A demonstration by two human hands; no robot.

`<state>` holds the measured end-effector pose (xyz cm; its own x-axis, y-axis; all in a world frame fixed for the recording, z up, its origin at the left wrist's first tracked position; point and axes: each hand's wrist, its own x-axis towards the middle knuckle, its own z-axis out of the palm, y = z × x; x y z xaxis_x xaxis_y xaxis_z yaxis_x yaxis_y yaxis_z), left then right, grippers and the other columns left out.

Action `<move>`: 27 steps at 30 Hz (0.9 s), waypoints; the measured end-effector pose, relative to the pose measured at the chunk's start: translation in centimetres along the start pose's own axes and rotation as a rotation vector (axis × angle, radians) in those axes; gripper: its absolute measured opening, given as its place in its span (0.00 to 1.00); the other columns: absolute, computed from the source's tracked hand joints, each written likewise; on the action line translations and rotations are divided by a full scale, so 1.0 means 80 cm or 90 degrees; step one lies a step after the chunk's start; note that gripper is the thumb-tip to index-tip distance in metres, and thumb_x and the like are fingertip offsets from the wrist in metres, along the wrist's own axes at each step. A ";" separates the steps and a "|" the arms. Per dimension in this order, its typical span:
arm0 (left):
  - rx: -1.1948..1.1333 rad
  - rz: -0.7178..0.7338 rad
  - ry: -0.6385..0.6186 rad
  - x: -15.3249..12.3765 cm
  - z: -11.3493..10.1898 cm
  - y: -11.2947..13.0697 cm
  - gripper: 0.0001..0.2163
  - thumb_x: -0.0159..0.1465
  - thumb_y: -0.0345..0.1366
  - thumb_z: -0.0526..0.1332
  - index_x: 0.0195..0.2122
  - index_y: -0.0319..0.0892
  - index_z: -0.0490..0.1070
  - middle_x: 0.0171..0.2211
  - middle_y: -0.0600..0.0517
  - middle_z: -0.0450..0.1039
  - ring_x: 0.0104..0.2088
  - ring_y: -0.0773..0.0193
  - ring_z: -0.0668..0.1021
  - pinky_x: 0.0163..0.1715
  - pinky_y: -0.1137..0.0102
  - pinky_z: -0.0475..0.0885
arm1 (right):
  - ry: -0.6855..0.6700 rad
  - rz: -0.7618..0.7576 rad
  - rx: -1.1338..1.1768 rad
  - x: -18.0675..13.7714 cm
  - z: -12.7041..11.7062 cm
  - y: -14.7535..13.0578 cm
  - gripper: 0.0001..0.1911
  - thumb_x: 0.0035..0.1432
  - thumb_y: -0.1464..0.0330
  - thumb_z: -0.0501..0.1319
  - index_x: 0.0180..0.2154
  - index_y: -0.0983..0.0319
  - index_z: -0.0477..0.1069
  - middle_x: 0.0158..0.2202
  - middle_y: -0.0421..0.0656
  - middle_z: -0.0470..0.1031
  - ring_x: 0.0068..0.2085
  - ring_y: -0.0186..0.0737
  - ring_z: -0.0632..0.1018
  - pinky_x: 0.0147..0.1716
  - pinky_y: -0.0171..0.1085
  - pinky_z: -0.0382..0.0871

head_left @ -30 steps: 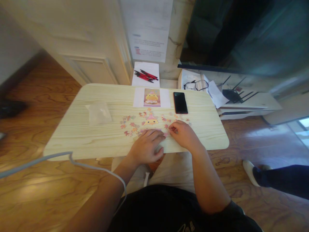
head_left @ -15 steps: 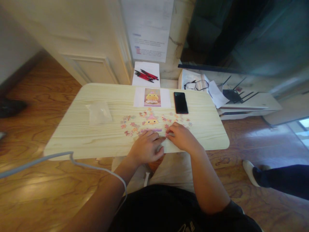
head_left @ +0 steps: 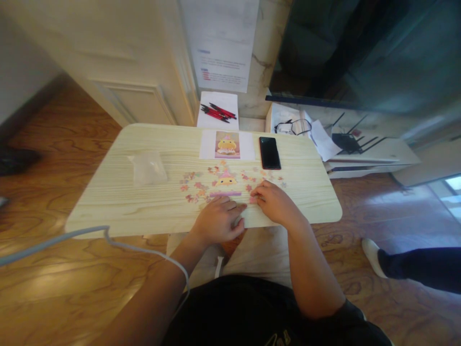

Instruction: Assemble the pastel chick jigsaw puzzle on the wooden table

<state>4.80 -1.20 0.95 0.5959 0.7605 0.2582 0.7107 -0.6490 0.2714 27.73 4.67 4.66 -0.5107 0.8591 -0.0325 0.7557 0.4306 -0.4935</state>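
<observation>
A partly assembled jigsaw puzzle [head_left: 226, 180] of a yellow cartoon figure lies mid-table, with a separate joined purple strip [head_left: 225, 193] just below it. My left hand [head_left: 220, 218] rests palm down near the front edge, index finger stretched out and thumb apart, holding nothing that I can see. To its right, my right hand [head_left: 272, 202] has thumb and fingers pinched at a pink puzzle piece [head_left: 252, 200] on the tabletop. Loose puzzle pieces [head_left: 197, 186] are scattered left of the figure, and more loose pieces [head_left: 247, 177] lie on its right.
Behind the puzzle lies a printed reference picture [head_left: 227, 144], with a black phone [head_left: 270, 153] beside it. A clear plastic bag [head_left: 149, 168] is on the table's left. Red pens [head_left: 218, 112] lie beyond the far edge. A grey cable [head_left: 144, 249] crosses my left forearm. Another person's leg [head_left: 418, 269] is at right.
My right hand has shifted slightly right, away from my left fingertips, and more of the pink piece shows beneath its fingers. My left hand has stayed almost still.
</observation>
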 end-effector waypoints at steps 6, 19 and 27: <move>-0.012 -0.008 0.008 0.001 -0.003 0.002 0.17 0.68 0.41 0.59 0.55 0.44 0.77 0.36 0.47 0.78 0.39 0.55 0.77 0.43 0.58 0.72 | 0.011 0.022 -0.010 -0.002 -0.007 0.004 0.06 0.67 0.71 0.65 0.44 0.60 0.80 0.46 0.46 0.77 0.47 0.42 0.79 0.50 0.39 0.69; -0.027 -0.024 0.000 0.002 0.000 0.001 0.19 0.68 0.41 0.59 0.57 0.43 0.77 0.38 0.46 0.78 0.40 0.53 0.77 0.45 0.56 0.73 | 0.002 -0.017 0.029 -0.003 -0.005 0.007 0.13 0.69 0.71 0.63 0.53 0.57 0.80 0.49 0.45 0.75 0.49 0.42 0.78 0.55 0.40 0.69; -0.084 -0.060 0.037 0.001 0.002 -0.006 0.15 0.70 0.37 0.57 0.54 0.43 0.77 0.39 0.46 0.79 0.42 0.54 0.78 0.49 0.56 0.72 | -0.023 -0.036 0.007 0.001 0.004 0.003 0.07 0.69 0.67 0.66 0.47 0.59 0.81 0.46 0.46 0.75 0.48 0.42 0.78 0.53 0.40 0.69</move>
<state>4.59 -0.84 0.73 0.5042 0.8176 0.2781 0.7044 -0.5756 0.4152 27.72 4.77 4.30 -0.5673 0.8228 -0.0350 0.7202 0.4751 -0.5055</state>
